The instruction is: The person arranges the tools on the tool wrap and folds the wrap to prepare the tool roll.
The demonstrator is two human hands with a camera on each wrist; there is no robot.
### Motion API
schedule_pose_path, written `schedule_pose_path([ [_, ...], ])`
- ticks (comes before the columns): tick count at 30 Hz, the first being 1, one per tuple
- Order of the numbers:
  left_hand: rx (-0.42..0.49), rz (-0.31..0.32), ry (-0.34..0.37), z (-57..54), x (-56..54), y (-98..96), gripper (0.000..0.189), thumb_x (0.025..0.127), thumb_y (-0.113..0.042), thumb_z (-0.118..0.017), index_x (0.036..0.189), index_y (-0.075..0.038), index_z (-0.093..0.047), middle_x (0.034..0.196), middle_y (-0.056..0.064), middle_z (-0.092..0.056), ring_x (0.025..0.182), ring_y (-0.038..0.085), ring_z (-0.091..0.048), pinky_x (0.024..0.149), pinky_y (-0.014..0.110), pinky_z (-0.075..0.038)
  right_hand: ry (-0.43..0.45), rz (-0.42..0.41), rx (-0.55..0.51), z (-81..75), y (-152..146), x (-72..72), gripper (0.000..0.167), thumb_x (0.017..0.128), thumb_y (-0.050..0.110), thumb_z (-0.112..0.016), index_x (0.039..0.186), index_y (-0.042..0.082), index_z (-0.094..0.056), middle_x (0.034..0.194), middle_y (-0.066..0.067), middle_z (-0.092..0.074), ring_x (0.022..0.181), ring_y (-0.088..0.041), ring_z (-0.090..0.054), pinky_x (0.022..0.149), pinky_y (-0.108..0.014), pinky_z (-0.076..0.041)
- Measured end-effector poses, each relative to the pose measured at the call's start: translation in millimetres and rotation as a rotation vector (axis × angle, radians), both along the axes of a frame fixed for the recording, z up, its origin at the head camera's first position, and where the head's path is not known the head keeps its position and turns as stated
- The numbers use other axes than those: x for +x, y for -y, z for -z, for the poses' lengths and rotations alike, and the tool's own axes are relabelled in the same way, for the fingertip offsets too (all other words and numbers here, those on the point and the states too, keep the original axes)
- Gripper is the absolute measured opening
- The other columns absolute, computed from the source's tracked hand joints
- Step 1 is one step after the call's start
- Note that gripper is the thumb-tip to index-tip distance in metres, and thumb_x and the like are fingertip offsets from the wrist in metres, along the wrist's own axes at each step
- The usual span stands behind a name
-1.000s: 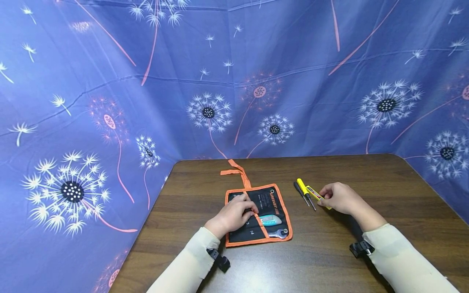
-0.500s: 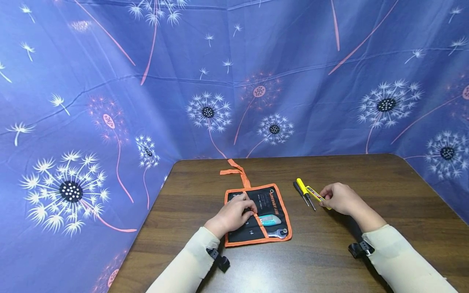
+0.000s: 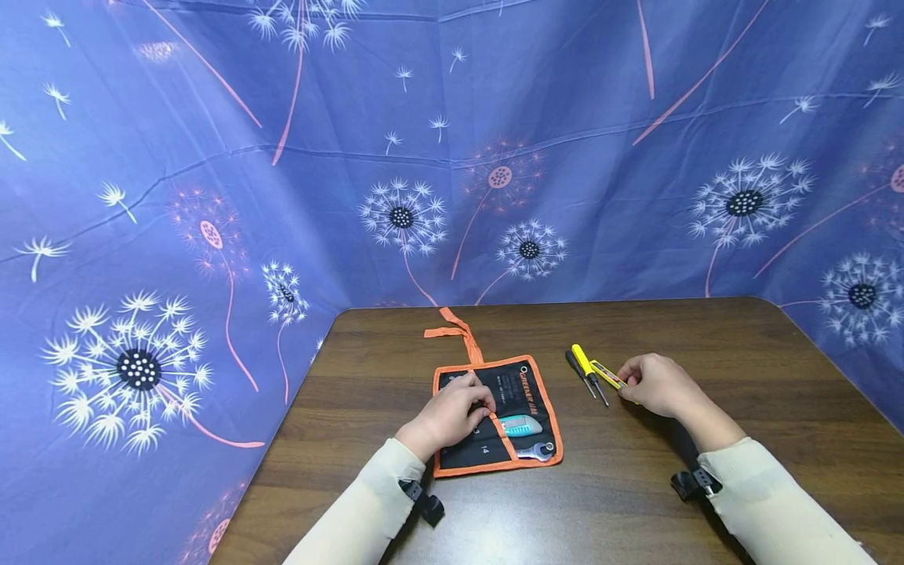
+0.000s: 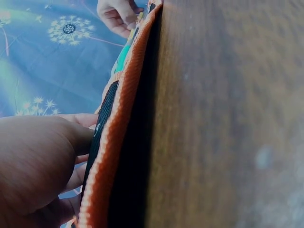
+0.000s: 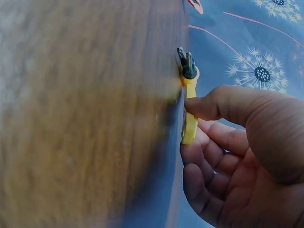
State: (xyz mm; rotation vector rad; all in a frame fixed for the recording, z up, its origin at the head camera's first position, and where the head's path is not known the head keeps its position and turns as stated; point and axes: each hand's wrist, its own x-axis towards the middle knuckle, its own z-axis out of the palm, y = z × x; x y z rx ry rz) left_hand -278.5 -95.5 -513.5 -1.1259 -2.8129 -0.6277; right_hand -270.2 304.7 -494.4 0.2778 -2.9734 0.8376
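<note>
A black tool pouch [image 3: 452, 459] with orange trim lies spread on the table. My left hand [image 3: 452, 412] rests on it, fingers curled and pinching the orange pocket edge [image 3: 503, 435]. A turquoise utility knife [image 3: 521, 424] and a wrench [image 3: 542, 450] stick out of the pockets. To the right, my right hand [image 3: 657, 383] pinches the near end of a slim yellow case [image 3: 605, 373] with a printed label. In the right wrist view thumb and fingers grip the yellow case [image 5: 190, 126]. Beside it lie a yellow-handled screwdriver [image 3: 583, 360] and a black-handled screwdriver [image 3: 577, 368].
Orange tie straps [image 3: 468, 336] stretch from the pouch's far edge across the brown wooden table [image 3: 706, 329]. A blue cloth with dandelion prints [image 3: 600, 196] hangs behind and at the sides. Each sleeve carries a black wrist camera [image 3: 422, 502].
My right hand has shifted very slightly to the right, its fingers still at the yellow case. The left hand and the pouch stay in place.
</note>
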Motion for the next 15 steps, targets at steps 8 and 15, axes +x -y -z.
schedule_pose_path([
  [8,0.000,-0.004,0.006,-1.0,1.1,-1.0,0.013,0.102,-0.019,-0.071,0.097,-0.031,-0.072,0.102,-0.008,-0.056,0.090,0.008,-0.051,0.078,0.026,-0.047,-0.060,0.041,-0.004,-6.5,3,2.7,0.016,0.077,0.010,-0.075,0.093,0.010,-0.075,0.075,0.005,-0.057,0.065,-0.015,-0.049,0.061,-0.034,-0.037],
  [15,0.010,0.000,-0.003,-0.2,0.0,-0.8,0.013,0.102,-0.018,-0.072,0.097,-0.030,-0.072,0.101,-0.008,-0.056,0.088,0.007,-0.051,0.077,0.025,-0.047,-0.091,0.050,-0.016,-13.4,8,3.8,0.016,0.078,0.011,-0.076,0.094,0.013,-0.077,0.078,0.006,-0.061,0.067,-0.014,-0.053,0.062,-0.035,-0.039],
])
